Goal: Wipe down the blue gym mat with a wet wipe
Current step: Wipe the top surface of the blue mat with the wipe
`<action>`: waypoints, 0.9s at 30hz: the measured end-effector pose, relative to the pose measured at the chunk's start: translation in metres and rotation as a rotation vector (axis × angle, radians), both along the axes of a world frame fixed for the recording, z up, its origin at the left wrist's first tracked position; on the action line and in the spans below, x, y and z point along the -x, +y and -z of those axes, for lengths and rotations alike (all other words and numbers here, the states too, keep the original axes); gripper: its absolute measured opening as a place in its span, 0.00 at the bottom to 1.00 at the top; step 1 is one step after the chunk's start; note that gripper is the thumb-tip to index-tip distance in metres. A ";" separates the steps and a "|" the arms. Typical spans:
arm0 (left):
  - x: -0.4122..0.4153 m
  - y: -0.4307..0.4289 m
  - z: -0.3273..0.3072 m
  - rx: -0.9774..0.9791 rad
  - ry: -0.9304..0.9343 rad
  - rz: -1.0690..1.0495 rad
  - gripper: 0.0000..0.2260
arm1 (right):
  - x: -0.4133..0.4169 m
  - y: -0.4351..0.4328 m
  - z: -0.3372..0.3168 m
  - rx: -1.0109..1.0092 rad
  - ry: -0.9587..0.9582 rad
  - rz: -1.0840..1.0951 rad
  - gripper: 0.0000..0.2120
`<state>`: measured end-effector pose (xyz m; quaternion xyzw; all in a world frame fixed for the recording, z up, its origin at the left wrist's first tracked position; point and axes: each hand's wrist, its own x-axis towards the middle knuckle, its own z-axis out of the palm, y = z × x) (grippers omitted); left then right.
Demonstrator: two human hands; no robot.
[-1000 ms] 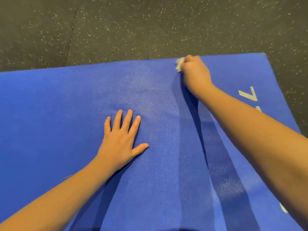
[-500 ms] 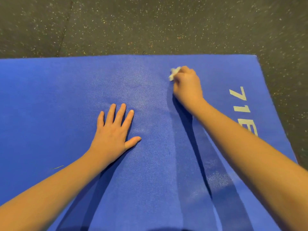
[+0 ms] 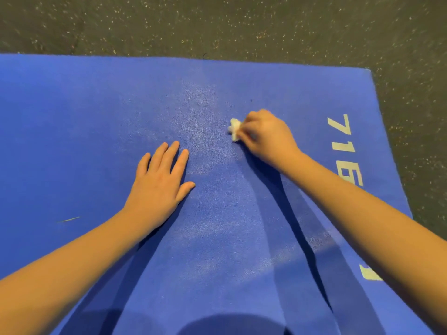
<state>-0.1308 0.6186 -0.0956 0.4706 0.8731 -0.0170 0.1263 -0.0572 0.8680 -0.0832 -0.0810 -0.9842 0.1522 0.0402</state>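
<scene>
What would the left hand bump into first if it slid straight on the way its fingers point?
Probably nothing: the left hand lies flat on the blue mat, aimed at its far edge. Its line passes left of the wet wipe in the right hand, over bare mat to the speckled floor.

Right hand [image 3: 267, 136] pinching wet wipe [image 3: 234, 129] on blue mat [image 3: 96, 117], left hand [image 3: 160, 184] flat.
</scene>
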 end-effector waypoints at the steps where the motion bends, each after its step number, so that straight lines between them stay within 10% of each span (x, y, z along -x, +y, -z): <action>1: -0.001 -0.001 0.001 -0.003 -0.007 -0.005 0.33 | 0.003 0.014 -0.001 -0.040 0.026 0.101 0.16; 5: 0.001 -0.006 0.002 -0.002 -0.030 0.001 0.38 | 0.005 0.011 0.011 0.104 0.137 0.546 0.07; 11: 0.003 -0.007 0.001 0.014 -0.024 0.023 0.39 | -0.023 -0.026 0.012 0.171 0.070 -0.094 0.12; 16: 0.003 -0.007 -0.001 0.015 -0.031 0.029 0.39 | -0.010 -0.022 0.020 0.132 0.291 0.428 0.09; 22: -0.012 -0.024 -0.006 -0.027 -0.083 0.004 0.37 | -0.047 -0.061 0.018 0.199 0.160 -0.170 0.13; 27: -0.025 -0.041 -0.003 0.013 -0.043 0.026 0.36 | -0.042 -0.044 0.025 0.111 0.343 0.393 0.07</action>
